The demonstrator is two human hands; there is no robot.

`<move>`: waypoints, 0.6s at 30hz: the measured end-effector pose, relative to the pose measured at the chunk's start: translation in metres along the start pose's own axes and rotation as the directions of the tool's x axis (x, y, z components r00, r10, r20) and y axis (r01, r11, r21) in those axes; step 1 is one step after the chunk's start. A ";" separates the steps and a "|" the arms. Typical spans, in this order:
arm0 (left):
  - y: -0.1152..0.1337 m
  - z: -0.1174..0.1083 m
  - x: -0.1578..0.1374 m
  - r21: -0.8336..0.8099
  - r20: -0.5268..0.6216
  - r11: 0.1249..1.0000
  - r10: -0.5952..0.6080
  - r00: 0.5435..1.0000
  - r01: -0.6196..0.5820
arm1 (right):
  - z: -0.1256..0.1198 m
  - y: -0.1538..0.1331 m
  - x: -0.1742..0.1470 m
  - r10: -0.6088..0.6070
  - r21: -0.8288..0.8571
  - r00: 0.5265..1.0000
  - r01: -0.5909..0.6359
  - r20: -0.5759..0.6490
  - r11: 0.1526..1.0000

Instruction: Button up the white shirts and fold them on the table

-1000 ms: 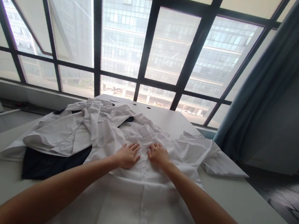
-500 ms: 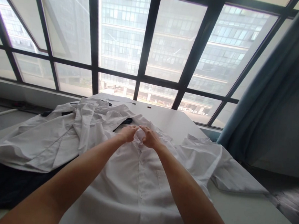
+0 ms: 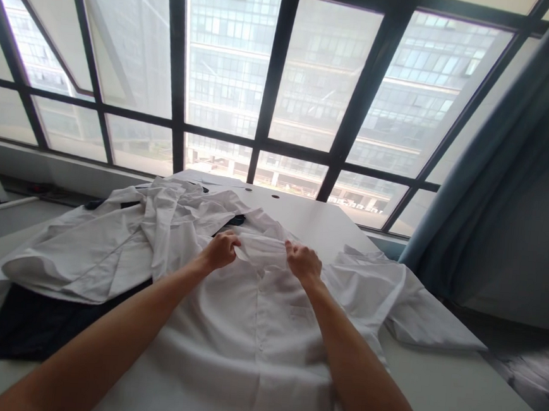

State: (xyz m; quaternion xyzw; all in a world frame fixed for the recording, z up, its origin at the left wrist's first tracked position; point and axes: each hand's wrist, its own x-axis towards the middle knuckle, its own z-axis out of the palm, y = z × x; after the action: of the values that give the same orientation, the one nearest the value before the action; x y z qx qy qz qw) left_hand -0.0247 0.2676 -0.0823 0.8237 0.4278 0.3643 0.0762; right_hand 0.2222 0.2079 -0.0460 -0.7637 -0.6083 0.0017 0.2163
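Note:
A white button-up shirt (image 3: 236, 329) lies spread front side up on the table, its collar end away from me and a chest pocket on the right. My left hand (image 3: 222, 250) is closed on the left side of its collar. On the collar's right side, my right hand (image 3: 302, 260) pinches the cloth between thumb and fingers. The collar (image 3: 262, 247) stretches between both hands, slightly raised. One short sleeve (image 3: 429, 319) lies out to the right.
Left of the shirt lies a heap of white shirts (image 3: 110, 243) over dark navy cloth (image 3: 41, 323). The white table (image 3: 321, 218) reaches toward tall black-framed windows (image 3: 325, 76). A blue-grey curtain (image 3: 477, 171) hangs at the right.
My hands have moved apart from near the collar's middle to its two sides. The collar now spans the gap between them, pulled out flatter.

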 end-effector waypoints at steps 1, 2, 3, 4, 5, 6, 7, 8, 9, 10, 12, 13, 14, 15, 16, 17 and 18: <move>-0.001 0.000 -0.004 -0.029 0.005 0.998 -0.055 0.998 0.055 | 0.002 0.002 -0.001 0.014 -0.003 1.000 -0.014 -0.028 1.000; -0.002 0.000 -0.008 -0.053 0.014 0.991 -0.120 0.993 0.121 | 0.005 0.004 -0.002 0.022 -0.011 0.998 -0.022 -0.054 1.000; -0.002 0.000 -0.010 -0.072 0.019 0.980 -0.187 0.982 0.188 | 0.006 0.006 -0.003 0.023 -0.021 0.997 -0.024 -0.078 0.999; -0.001 0.001 -0.011 -0.084 0.016 0.966 -0.245 0.969 0.246 | 0.007 0.007 -0.003 0.011 -0.026 0.996 -0.014 -0.094 1.000; 0.000 0.001 -0.011 -0.087 0.007 0.954 -0.286 0.958 0.286 | 0.008 0.009 -0.003 0.001 -0.028 0.995 -0.004 -0.104 1.000; 0.001 0.001 -0.011 -0.084 -0.003 0.949 -0.304 0.953 0.303 | 0.008 0.011 -0.002 -0.003 -0.026 0.994 0.000 -0.105 1.000; 0.001 0.002 -0.011 -0.077 -0.008 0.951 -0.302 0.953 0.301 | 0.008 0.014 -0.001 -0.003 -0.021 0.995 0.001 -0.101 1.000; 0.002 0.003 -0.010 -0.067 -0.005 0.957 -0.283 0.959 0.282 | 0.009 0.017 0.001 -0.007 -0.012 0.995 0.006 -0.099 1.000; 0.001 0.005 -0.009 -0.061 0.004 0.965 -0.254 0.967 0.254 | 0.009 0.019 0.003 -0.024 0.000 0.995 0.024 -0.100 1.000; 0.001 0.006 -0.008 -0.059 0.011 0.972 -0.227 0.974 0.227 | 0.010 0.022 0.005 -0.056 0.015 0.992 0.058 -0.110 0.998; -0.001 0.009 -0.006 -0.085 -0.022 0.977 -0.197 0.980 0.195 | 0.011 0.028 0.010 -0.144 0.057 0.977 0.155 -0.158 0.986; -0.001 0.010 -0.004 -0.116 -0.063 0.975 -0.197 0.978 0.189 | 0.012 0.030 0.012 -0.185 0.087 0.964 0.204 -0.193 0.975; -0.002 0.011 -0.002 -0.162 -0.105 0.967 -0.213 0.971 0.194 | 0.013 0.032 0.014 -0.213 0.128 0.951 0.245 -0.223 0.961; -0.002 0.011 0.000 -0.226 -0.130 0.951 -0.245 0.961 0.212 | 0.014 0.033 0.016 -0.225 0.185 0.945 0.272 -0.239 0.944; -0.002 0.010 0.001 -0.303 -0.131 0.923 -0.285 0.950 0.236 | 0.014 0.035 0.018 -0.225 0.259 0.945 0.285 -0.239 0.923; -0.001 0.010 0.003 -0.388 -0.109 0.884 -0.325 0.939 0.261 | 0.015 0.036 0.020 -0.217 0.343 0.951 0.284 -0.221 0.895; -0.001 0.009 0.005 -0.472 -0.071 0.834 -0.357 0.931 0.284 | 0.016 0.037 0.021 -0.206 0.428 0.960 0.271 -0.192 0.862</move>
State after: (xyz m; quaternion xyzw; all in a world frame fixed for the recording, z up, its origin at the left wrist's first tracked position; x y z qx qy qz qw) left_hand -0.0175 0.2732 -0.0864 0.6679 0.4676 0.4994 0.2929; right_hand 0.2575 0.2262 -0.0670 -0.6098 -0.6645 0.0622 0.4275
